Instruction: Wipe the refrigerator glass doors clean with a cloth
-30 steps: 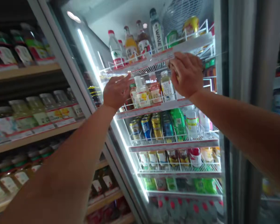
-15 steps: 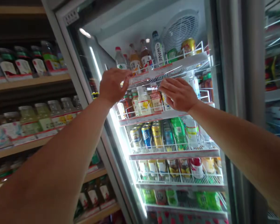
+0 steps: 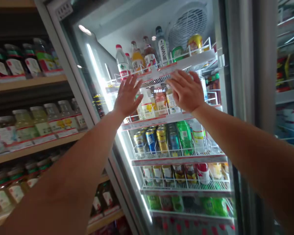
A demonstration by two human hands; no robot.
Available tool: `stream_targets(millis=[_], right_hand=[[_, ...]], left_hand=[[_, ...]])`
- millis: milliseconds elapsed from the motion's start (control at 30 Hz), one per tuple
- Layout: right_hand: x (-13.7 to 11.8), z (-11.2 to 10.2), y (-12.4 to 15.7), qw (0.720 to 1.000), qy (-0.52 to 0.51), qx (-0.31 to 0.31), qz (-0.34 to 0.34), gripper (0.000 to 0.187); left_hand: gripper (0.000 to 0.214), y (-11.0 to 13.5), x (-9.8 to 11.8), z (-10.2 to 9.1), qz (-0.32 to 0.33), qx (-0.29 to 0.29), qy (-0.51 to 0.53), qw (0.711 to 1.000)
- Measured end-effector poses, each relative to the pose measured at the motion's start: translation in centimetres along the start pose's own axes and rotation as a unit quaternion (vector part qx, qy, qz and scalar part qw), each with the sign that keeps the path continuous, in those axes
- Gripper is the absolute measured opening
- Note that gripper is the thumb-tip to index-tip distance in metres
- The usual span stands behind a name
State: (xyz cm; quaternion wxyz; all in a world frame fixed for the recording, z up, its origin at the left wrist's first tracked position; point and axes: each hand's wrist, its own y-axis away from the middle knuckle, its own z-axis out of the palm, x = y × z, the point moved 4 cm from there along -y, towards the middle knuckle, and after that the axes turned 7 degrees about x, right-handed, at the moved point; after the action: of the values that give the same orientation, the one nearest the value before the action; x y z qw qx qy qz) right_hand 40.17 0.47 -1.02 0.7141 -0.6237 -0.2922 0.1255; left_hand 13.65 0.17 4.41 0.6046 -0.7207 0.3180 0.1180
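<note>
My left hand (image 3: 127,97) is raised in front of the lit drinks fridge, its fingers spread and nothing in it. It covers part of the top wire shelf's front edge and some bottles on the second shelf. My right hand (image 3: 186,90) is held near the same top shelf edge (image 3: 159,72), palm inward with fingers stretched and slightly bent. I see no object in it; whether its fingertips touch the edge I cannot tell. Between the hands stand a pink-labelled bottle (image 3: 160,101) and a yellow-and-white bottle (image 3: 147,106). A WAVE bottle (image 3: 163,49) stands above.
Lower fridge shelves hold cans (image 3: 150,140), a green bottle (image 3: 185,135) and several more drinks. Wooden shelves (image 3: 26,82) with bottled drinks run along the left. A grey fridge frame (image 3: 251,65) stands on the right, with another stocked fridge beyond it.
My left hand has moved slightly right and down in view, and its bent fingers have spread. My right hand has risen a little. The view has shifted slightly, showing more of the top-shelf bottles.
</note>
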Motion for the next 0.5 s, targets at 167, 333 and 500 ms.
stream_targets(millis=[167, 333, 500], right_hand=[[-0.3, 0.5, 0.1, 0.996, -0.03, -0.047, -0.068, 0.047], [-0.3, 0.3, 0.3, 0.996, -0.034, -0.031, -0.08, 0.045], [0.4, 0.3, 0.4, 0.999, -0.011, -0.013, -0.047, 0.048]], left_hand=[[0.069, 1.0, 1.4, 2.1, -0.051, 0.04, -0.043, 0.997], [0.071, 1.6, 2.2, 1.7, -0.075, 0.064, -0.034, 0.995], [0.061, 2.7, 1.7, 1.2, -0.167, 0.158, -0.013, 0.973]])
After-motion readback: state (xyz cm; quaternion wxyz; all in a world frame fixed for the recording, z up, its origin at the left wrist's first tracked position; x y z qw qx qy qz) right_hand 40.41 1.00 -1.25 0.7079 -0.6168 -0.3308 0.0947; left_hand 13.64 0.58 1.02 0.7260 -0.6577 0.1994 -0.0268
